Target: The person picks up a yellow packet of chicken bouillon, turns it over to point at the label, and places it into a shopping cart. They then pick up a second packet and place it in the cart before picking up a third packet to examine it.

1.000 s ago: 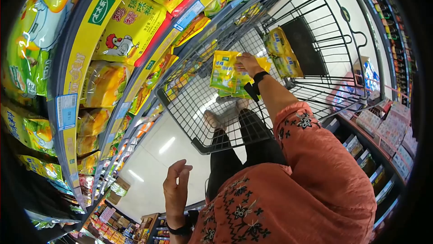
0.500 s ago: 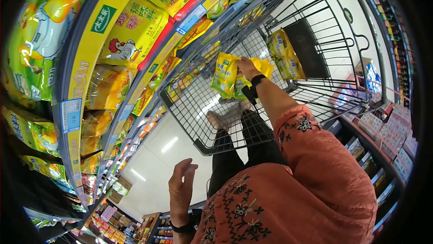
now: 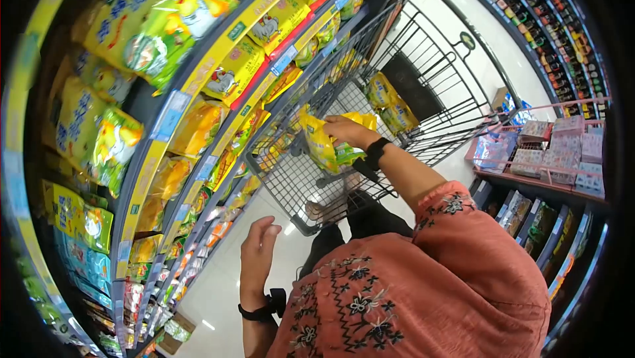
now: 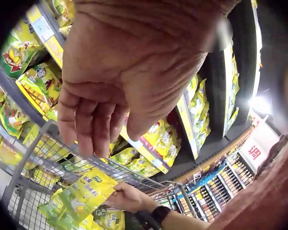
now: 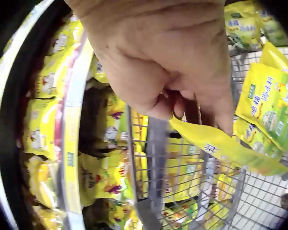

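My right hand [image 3: 347, 131] pinches a yellow-and-green seasoning packet [image 3: 316, 145] by its edge, over the wire shopping cart [image 3: 281, 196]. From the right wrist the packet [image 5: 216, 146] shows nearly edge-on, thumb and fingers at its top corner. Close beside it lie more yellow packets [image 5: 269, 103] of the same look. Several yellow packets [image 3: 391, 103] sit farther along the cart, by a dark panel. Holding nothing, my left hand [image 3: 256, 252] hangs to the left of the cart with loosely bent fingers; its palm side fills the upper part of the left wrist view.
Shelves [image 3: 198, 87] packed with yellow seasoning bags run along the left, right up against the cart's side. To the right stand a pink wire rack [image 3: 542, 153] of boxed goods and a lower shelf [image 3: 522, 219]. Rows of jars [image 3: 542, 21] line the far right.
The head view has turned, bringing more left shelving into sight. The packet in my right hand has tilted from facing the camera to more edge-on. My left hand stays idle.
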The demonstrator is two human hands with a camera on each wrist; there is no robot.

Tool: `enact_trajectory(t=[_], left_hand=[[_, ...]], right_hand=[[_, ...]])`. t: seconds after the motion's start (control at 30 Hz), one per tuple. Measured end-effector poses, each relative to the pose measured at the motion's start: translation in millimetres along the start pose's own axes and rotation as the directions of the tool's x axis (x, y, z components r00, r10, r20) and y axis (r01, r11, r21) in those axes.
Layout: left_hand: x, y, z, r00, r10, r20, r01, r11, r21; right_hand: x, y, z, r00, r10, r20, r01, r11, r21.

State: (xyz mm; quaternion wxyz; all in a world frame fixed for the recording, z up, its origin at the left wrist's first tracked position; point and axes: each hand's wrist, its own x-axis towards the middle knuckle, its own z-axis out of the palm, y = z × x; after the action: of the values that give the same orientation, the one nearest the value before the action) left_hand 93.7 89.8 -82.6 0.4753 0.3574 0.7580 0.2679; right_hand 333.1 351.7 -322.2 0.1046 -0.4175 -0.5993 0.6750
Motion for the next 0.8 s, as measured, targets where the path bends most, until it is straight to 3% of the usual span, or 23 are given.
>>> enact_trajectory(t=[0.17, 0.27, 0.33, 0.5, 0.6, 0.63, 0.73, 0.8], left_hand=[[7, -31, -29, 0.985, 0.171, 0.004, -0.169, 0.981, -0.097], [8, -22, -35, 0.96, 0.28, 0.021, -0.272, 0.944, -0.188], [0, -5, -42, 0.95, 0.306, 0.059, -0.278, 0.918, -0.282], [-23, 19, -65, 0.891, 0.382, 0.244, -0.193, 0.806, -0.559], [-33, 18, -74, 0.888, 0.401, 0.226, -0.207, 0.787, -0.581], [-38, 18, -78, 0.902, 0.385, 0.195, -0.205, 0.781, -0.59], [-55, 18, -89, 0.904, 0.42, 0.08, -0.27, 0.706, -0.654], [-65, 14, -98, 0.901, 0.433, 0.012, -0.303, 0.65, -0.697]], right_hand=[[-104, -141, 22, 0.999, 0.037, -0.001, -0.035, 0.941, 0.337], [-139, -174, 37, 0.97, -0.139, 0.198, -0.006, 0.802, 0.597], [-160, -201, 54, 0.95, -0.223, 0.218, 0.015, 0.73, 0.683], [-180, -228, 86, 0.926, -0.316, 0.207, 0.05, 0.646, 0.761], [-173, -235, 98, 0.861, -0.425, 0.28, 0.02, 0.577, 0.816], [-175, -244, 109, 0.896, -0.384, 0.222, 0.065, 0.609, 0.79], [-167, -254, 129, 0.871, -0.446, 0.205, 0.104, 0.577, 0.81], [-171, -264, 146, 0.908, -0.375, 0.187, 0.137, 0.688, 0.713]])
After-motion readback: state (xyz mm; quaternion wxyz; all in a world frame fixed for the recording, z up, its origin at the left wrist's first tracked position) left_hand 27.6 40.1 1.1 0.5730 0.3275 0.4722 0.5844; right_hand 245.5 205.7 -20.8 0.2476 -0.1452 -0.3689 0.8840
